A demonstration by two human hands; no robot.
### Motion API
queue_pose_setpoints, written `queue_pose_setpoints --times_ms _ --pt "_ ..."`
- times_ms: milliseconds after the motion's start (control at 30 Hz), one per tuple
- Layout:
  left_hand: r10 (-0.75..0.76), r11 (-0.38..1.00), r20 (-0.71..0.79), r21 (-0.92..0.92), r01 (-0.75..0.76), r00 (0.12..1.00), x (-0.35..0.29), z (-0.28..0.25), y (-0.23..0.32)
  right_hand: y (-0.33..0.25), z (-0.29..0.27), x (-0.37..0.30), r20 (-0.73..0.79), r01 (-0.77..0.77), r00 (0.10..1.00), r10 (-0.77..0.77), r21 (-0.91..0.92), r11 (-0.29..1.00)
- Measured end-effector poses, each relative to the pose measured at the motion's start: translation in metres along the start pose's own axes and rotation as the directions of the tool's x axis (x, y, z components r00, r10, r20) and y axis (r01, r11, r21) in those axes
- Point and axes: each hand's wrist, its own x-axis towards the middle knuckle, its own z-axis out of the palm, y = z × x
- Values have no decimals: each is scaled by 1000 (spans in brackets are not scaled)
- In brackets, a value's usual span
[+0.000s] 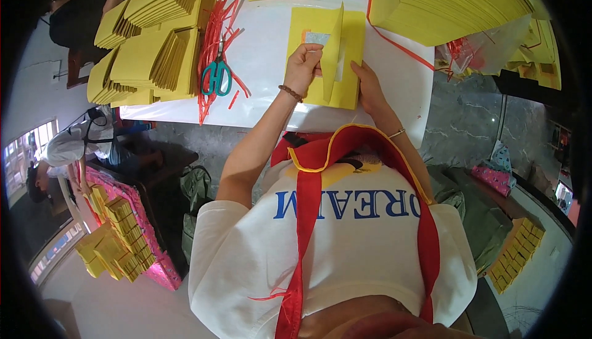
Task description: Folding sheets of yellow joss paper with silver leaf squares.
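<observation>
Flat on the white table in front of me is a yellow folded paper piece (348,37), with one leaf (334,49) standing up along its middle. My left hand (303,65), a beaded bracelet on its wrist, is closed with its fingertips at the raised leaf's left side. Just above those fingers shows a small silver-grey patch with an orange edge (317,38). My right hand (370,86) grips the paper's right edge, its thumb on top and its other fingers partly hidden.
Stacks of folded yellow paper (145,55) stand at the left, with a taller stack (444,6) at the right. Teal-handled scissors (216,78) lie on red plastic strips (213,37). A red ribbon (401,46) runs beside the right stack. Another person (77,145) works at far left.
</observation>
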Motion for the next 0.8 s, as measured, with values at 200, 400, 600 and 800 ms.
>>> queue_pose_setpoints --times_ms 200,400,600,800 --pt "182 928 -10 331 -168 983 4 3 -2 -3 1 0 8 -3 1000 3 -14 1000" --pt "92 952 96 284 -116 991 3 16 -7 8 -15 13 39 -90 996 85 168 982" --pt "156 789 228 557 -260 961 -10 13 -11 0 -1 2 9 34 999 -34 -16 999" --pt "200 827 102 516 -224 974 -20 13 1 -2 5 1 41 49 998 -50 12 999"
